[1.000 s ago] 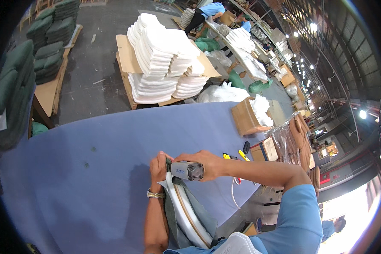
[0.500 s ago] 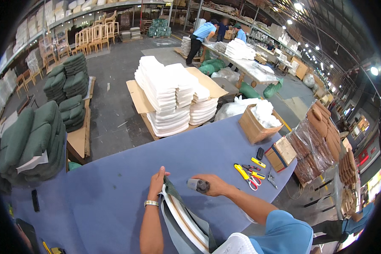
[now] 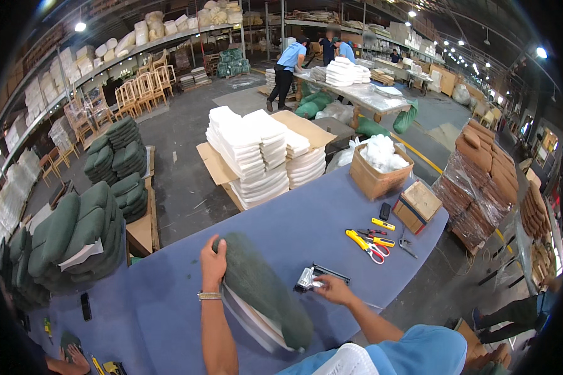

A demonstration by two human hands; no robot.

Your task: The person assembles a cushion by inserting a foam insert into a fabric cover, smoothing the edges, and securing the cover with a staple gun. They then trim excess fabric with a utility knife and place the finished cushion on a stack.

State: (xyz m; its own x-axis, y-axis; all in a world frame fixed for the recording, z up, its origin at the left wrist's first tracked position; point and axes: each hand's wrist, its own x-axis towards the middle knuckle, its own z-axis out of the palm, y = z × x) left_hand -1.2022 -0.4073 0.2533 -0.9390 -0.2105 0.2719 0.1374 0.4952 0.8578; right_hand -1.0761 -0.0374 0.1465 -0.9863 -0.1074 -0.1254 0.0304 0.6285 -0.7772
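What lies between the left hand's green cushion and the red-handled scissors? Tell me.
The staple gun, with the right hand on it; head view.

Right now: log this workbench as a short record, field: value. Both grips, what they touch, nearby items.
Left grip: at the upper left edge of the green cushion
Cushion: appears tilted; green face up, pale edge showing on its left
Right grip: fingers on the silver-and-black staple gun; how firmly, unclear
Staple gun: on or just above the blue table
Hand tools: red-handled scissors, yellow cutter
Boxes: open cardboard box with white stuffing; smaller box
Beyond table: stacked white pads
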